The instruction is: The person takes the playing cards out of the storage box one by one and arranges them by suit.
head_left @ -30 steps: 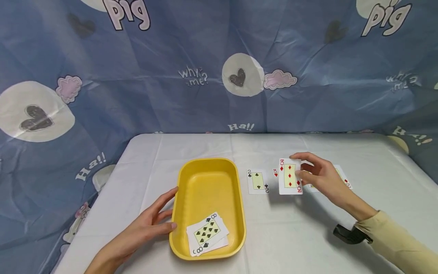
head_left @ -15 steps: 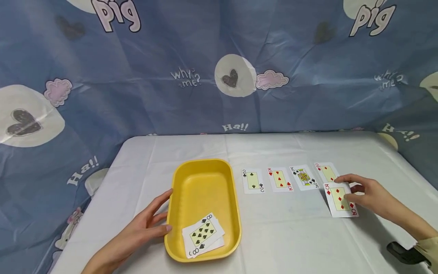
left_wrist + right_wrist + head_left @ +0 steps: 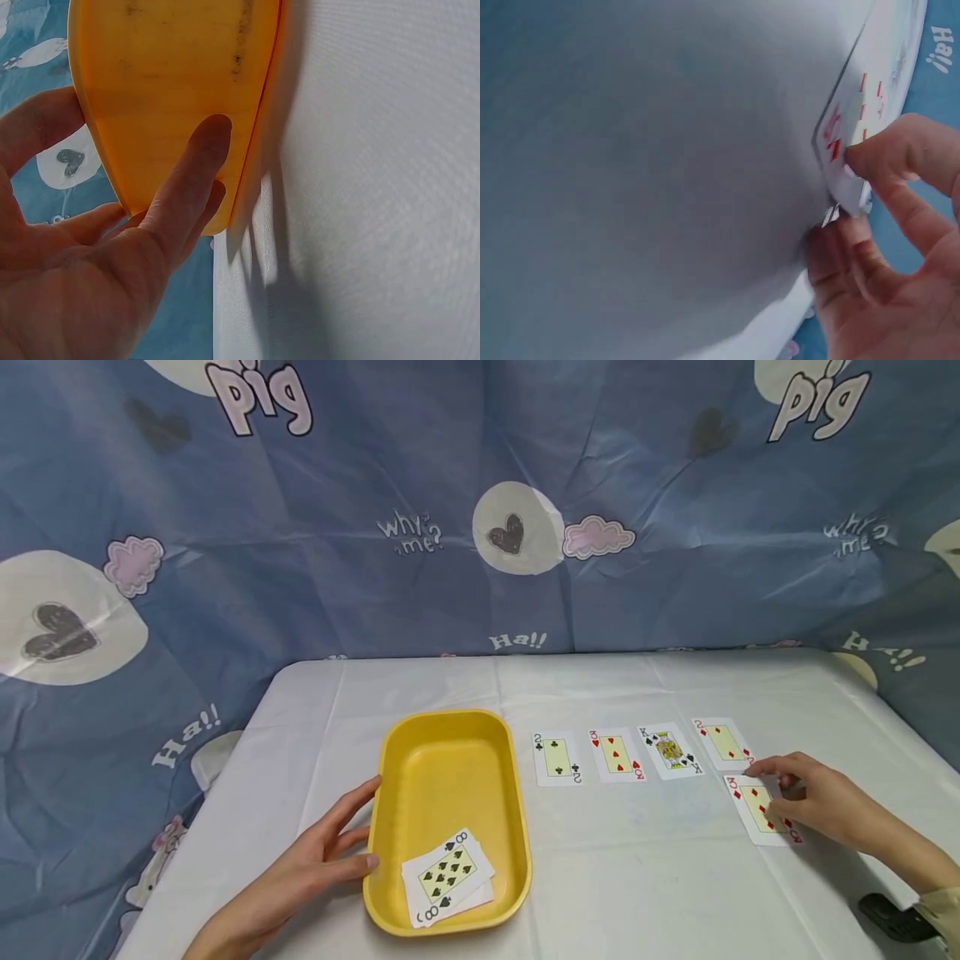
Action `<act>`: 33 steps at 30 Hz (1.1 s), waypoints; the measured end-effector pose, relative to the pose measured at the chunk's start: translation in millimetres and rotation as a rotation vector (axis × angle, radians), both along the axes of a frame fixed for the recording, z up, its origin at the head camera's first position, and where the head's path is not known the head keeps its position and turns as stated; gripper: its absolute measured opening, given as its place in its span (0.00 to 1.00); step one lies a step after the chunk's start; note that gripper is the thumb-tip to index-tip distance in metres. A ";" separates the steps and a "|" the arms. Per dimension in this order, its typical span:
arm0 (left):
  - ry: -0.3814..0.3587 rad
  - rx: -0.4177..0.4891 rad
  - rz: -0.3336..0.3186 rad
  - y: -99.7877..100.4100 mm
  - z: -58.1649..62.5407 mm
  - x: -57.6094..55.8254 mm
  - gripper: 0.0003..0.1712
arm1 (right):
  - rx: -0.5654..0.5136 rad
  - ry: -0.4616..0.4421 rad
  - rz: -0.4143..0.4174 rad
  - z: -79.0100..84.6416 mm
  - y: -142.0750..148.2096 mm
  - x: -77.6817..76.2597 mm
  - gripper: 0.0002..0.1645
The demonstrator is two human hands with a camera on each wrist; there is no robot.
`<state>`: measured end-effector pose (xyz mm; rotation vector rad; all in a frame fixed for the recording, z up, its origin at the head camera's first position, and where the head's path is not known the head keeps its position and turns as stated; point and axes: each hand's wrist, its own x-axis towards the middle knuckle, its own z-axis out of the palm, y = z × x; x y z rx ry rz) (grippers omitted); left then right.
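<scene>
My right hand (image 3: 825, 800) holds the three of diamonds (image 3: 752, 806) at its right and far edges, low over the white table, just in front of the two of diamonds (image 3: 723, 742). Up close in the right wrist view, thumb and fingertips meet at that card (image 3: 838, 146). My left hand (image 3: 311, 853) touches the left side of a yellow tray (image 3: 427, 768) with fingers spread and nearly straight. The tray's outer wall (image 3: 172, 82) shows in the left wrist view, with a finger laid against it. Inside the tray's near end lies a small stack of cards, the eight of spades (image 3: 447, 870) on top.
A row of face-up cards runs right of the tray: two of clubs (image 3: 557, 760), three of hearts (image 3: 617, 756) and king of spades (image 3: 668, 750). Behind the table (image 3: 637, 885) hangs a blue printed cloth (image 3: 420, 585).
My right hand has carried the three of diamonds rightward past the row and lowered it in front of the two of diamonds. My left hand stays at the tray. The head view has shifted slightly.
</scene>
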<state>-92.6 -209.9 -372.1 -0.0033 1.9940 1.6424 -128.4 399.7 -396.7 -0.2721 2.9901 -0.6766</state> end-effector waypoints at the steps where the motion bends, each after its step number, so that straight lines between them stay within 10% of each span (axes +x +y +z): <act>1: 0.001 0.005 -0.002 -0.1 -0.2 0.2 0.45 | 0.004 0.004 0.002 0.1 0.2 0.0 0.25; 16: 0.002 0.064 -0.005 -1.9 -0.6 2.0 0.47 | -0.262 0.229 0.159 12.2 -38.2 -3.1 0.24; 33: 0.049 0.051 0.005 -1.0 -1.4 3.4 0.49 | -0.720 0.078 0.452 29.8 -174.0 -22.3 0.19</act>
